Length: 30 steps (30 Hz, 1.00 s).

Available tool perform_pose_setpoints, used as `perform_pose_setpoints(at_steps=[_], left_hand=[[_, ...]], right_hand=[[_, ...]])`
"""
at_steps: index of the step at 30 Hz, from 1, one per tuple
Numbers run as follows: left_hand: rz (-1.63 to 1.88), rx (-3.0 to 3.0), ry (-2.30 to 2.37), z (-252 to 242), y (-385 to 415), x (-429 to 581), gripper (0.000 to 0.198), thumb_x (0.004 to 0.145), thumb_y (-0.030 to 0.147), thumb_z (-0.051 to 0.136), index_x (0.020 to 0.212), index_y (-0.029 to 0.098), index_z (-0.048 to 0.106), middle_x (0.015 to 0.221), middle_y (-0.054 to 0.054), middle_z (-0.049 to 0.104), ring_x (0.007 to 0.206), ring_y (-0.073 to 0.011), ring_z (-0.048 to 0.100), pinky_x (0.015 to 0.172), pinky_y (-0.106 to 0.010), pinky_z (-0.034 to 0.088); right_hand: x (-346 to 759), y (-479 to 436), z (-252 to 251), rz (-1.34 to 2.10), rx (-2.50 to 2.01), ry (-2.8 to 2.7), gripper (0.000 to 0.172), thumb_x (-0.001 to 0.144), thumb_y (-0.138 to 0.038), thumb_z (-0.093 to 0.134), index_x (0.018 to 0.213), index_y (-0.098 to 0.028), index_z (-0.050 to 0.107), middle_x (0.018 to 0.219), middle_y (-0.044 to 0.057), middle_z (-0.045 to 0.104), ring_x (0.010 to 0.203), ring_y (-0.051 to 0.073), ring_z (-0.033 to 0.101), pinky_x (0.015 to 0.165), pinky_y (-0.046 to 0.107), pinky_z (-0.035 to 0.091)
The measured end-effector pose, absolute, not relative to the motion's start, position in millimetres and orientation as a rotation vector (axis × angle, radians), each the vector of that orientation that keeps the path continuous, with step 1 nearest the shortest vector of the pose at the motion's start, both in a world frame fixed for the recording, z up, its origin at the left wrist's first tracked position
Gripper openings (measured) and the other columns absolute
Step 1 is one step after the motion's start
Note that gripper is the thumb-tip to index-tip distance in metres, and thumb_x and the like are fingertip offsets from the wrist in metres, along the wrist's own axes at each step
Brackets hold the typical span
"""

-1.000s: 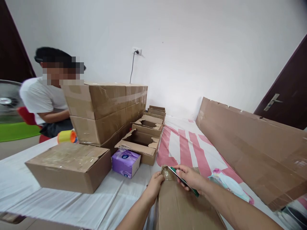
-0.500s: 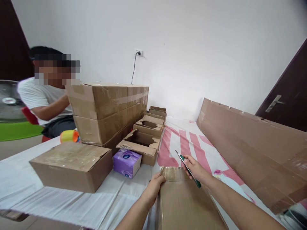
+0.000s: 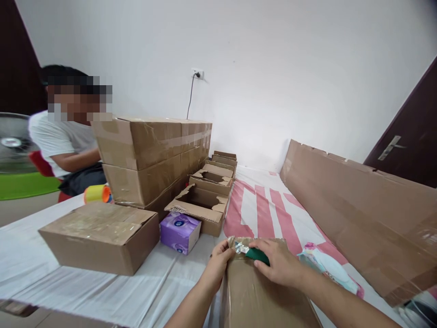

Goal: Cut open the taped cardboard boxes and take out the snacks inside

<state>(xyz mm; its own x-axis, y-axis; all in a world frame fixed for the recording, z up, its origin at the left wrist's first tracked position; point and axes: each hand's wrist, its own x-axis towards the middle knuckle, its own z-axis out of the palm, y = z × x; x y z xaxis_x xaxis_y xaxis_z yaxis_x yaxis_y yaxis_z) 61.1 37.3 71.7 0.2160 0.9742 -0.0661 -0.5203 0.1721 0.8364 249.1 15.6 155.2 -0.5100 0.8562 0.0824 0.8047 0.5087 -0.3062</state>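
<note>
A taped cardboard box (image 3: 262, 291) lies close in front of me at the bottom of the view. My left hand (image 3: 218, 266) grips its far left corner, thumb on top and fingers curled round the edge. My right hand (image 3: 278, 262) is closed round a green-handled utility knife (image 3: 256, 255). The knife lies nearly flat over the box's far end, its silver tip pointing left at the tape near my left thumb. Whether the blade has gone into the tape I cannot make out.
Left of the box stand a purple tissue pack (image 3: 179, 233) and a closed carton (image 3: 99, 232). Behind are opened cartons (image 3: 205, 212) and stacked boxes (image 3: 157, 141). A person (image 3: 73, 136) sits beyond the stack. A large cardboard sheet (image 3: 355, 205) stands at right.
My right hand has moved left and turned the utility knife from upright-slanting to nearly flat, bringing its tip to the box's far left corner. My left hand stays on the corner.
</note>
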Motion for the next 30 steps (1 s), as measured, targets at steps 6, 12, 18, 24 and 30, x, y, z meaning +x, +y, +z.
perform_pose_setpoints(at_steps=[6,12,18,24,30], left_hand=[[1.173,0.859,0.66,78,34,62,0.026,0.066,0.026,0.068,0.089,0.014,0.071,0.081,-0.005,0.073,0.076,-0.0202,0.064,0.073,-0.028,0.046],[1.178,0.92,0.684,76,35,60,0.024,0.065,0.025,0.067,0.086,0.014,0.072,0.076,-0.003,0.071,0.074,-0.0189,0.062,0.069,-0.025,0.045],[1.202,0.968,0.696,74,37,58,0.026,0.066,0.026,0.065,0.089,0.015,0.071,0.084,-0.003,0.072,0.084,-0.0219,0.063,0.073,-0.027,0.046],[1.206,1.002,0.695,75,37,57,0.025,0.069,0.026,0.064,0.092,0.016,0.071,0.09,-0.003,0.073,0.084,-0.0211,0.064,0.077,-0.028,0.045],[1.217,1.012,0.71,76,37,59,0.025,0.068,0.025,0.063,0.089,0.015,0.071,0.083,-0.003,0.072,0.082,-0.0207,0.062,0.075,-0.028,0.045]], right_hand=[[243,17,157,0.198,-1.413,-2.595,0.044,0.083,-0.028,0.052,0.127,-0.026,0.052,0.12,0.006,0.063,0.104,0.024,0.06,0.087,0.034,0.043],[242,25,157,0.168,-1.385,-2.653,0.044,0.085,-0.028,0.051,0.129,-0.025,0.05,0.115,0.007,0.062,0.101,0.023,0.061,0.084,0.034,0.045],[241,30,150,0.278,-1.271,-2.607,0.043,0.083,-0.025,0.054,0.126,-0.023,0.052,0.116,0.009,0.063,0.104,0.026,0.06,0.089,0.04,0.046],[239,27,142,0.486,-1.21,-2.447,0.039,0.083,-0.02,0.055,0.122,-0.022,0.052,0.122,0.007,0.063,0.109,0.023,0.059,0.094,0.038,0.047],[236,18,128,-0.158,-1.252,-2.599,0.046,0.085,-0.017,0.053,0.13,-0.023,0.048,0.111,0.011,0.062,0.097,0.027,0.06,0.084,0.043,0.051]])
